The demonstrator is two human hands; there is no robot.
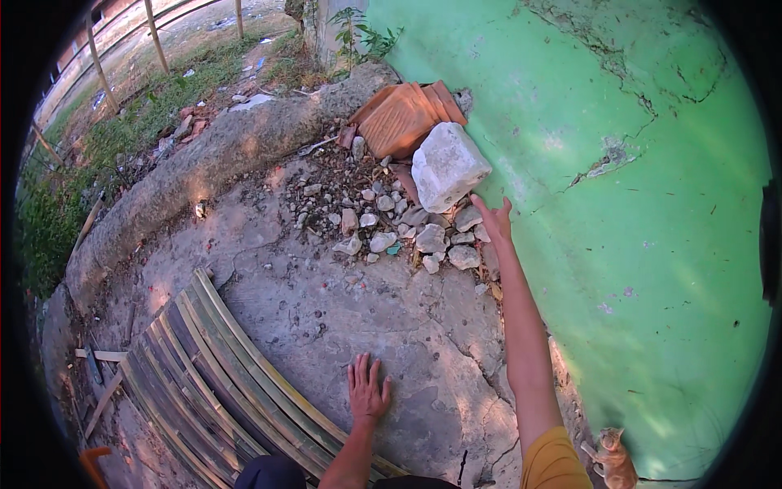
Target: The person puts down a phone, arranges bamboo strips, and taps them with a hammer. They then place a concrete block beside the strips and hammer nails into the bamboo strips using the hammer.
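Fingers (374, 368) of the left hand (369, 401): found spread apart, back uppermost, over concrete floor (440, 326); contact not determinable. Alongside, to the left, several bamboo slats (208, 371). Farther out, loose stones (432, 238), more than ten. Then right hand (495, 218): fingers likewise apart; just beyond and leftward, one white block (448, 167), contact not determinable. Behind, orange tiles (399, 122), at least three, beside one green wall (652, 228).

The block (450, 167) is white, the tiles (397, 122) orange.
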